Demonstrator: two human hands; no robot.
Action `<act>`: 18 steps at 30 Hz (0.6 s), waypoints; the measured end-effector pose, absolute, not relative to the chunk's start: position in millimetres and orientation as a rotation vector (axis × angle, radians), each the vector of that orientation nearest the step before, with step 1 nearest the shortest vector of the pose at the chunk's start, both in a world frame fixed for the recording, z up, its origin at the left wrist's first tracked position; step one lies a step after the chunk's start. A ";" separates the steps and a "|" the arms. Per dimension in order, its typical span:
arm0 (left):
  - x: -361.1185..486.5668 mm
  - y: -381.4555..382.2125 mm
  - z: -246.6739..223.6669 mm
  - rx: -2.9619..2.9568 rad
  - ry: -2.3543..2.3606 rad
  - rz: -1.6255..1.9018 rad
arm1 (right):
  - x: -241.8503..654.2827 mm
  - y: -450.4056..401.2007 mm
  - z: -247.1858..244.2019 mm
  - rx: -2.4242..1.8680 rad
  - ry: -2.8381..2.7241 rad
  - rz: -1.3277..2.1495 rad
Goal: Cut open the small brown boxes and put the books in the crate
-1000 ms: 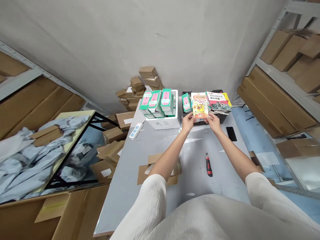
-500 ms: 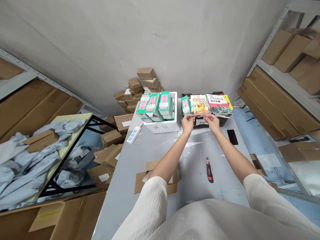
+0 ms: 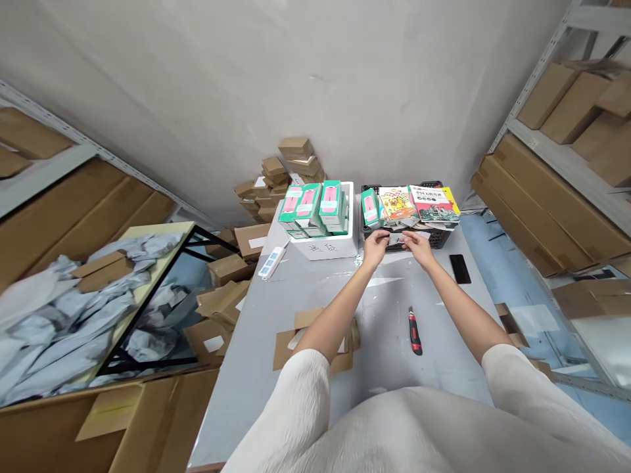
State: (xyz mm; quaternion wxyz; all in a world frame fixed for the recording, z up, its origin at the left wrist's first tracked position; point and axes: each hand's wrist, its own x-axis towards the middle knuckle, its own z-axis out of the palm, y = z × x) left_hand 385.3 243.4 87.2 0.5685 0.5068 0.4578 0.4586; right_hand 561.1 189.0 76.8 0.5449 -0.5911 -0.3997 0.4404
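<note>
At the front of the black crate (image 3: 438, 239), my left hand (image 3: 376, 246) has its fingers closed in a pinch. My right hand (image 3: 417, 247) is pinched too, a short gap away. What lies between their fingertips is too small to make out. Behind the hands, the crate holds a yellow picture book (image 3: 397, 203), a red-and-white book (image 3: 434, 203) and a green-and-pink box (image 3: 369, 207). A white label with dark writing shows on the crate's front, partly covered by the fingers.
A white foam bin (image 3: 325, 248) with several green-and-pink boxes stands left of the crate. On the table lie a red-and-black utility knife (image 3: 415, 332), a phone (image 3: 459, 269), a white power strip (image 3: 273, 260) and an opened cardboard box (image 3: 286, 348). Shelves flank both sides.
The yellow book now leans back and sits askew in the crate. Both hands stay close together near the crate's front, slightly lower against it. The view has shifted a little.
</note>
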 end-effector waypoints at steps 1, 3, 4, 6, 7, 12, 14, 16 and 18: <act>382.1 239.9 88.1 1.189 1.083 1.070 | 560.3 185.1 77.4 -1.402 -0.943 1.045; 375.6 232.7 90.8 1.189 1.094 1.068 | 558.2 177.5 79.2 -1.398 -0.944 1.050; 372.4 228.8 92.4 1.190 1.098 1.070 | 556.8 173.7 80.2 -1.396 -0.947 1.056; 366.3 220.4 95.1 1.193 1.107 1.078 | 553.3 166.1 81.8 -1.395 -0.952 1.072; 363.2 215.6 96.1 1.195 1.112 1.083 | 551.2 162.1 82.2 -1.396 -0.952 1.080; 344.4 185.8 94.6 1.199 1.158 1.080 | 536.1 140.8 78.6 -1.394 -0.960 1.112; 333.3 173.0 92.0 1.195 1.187 1.076 | 527.0 131.7 75.4 -1.393 -0.968 1.135; 319.8 161.2 89.6 1.197 1.211 1.075 | 516.3 122.8 72.4 -1.392 -0.977 1.163; 304.4 150.8 87.6 1.196 1.225 1.077 | 504.3 114.4 70.1 -1.384 -0.989 1.189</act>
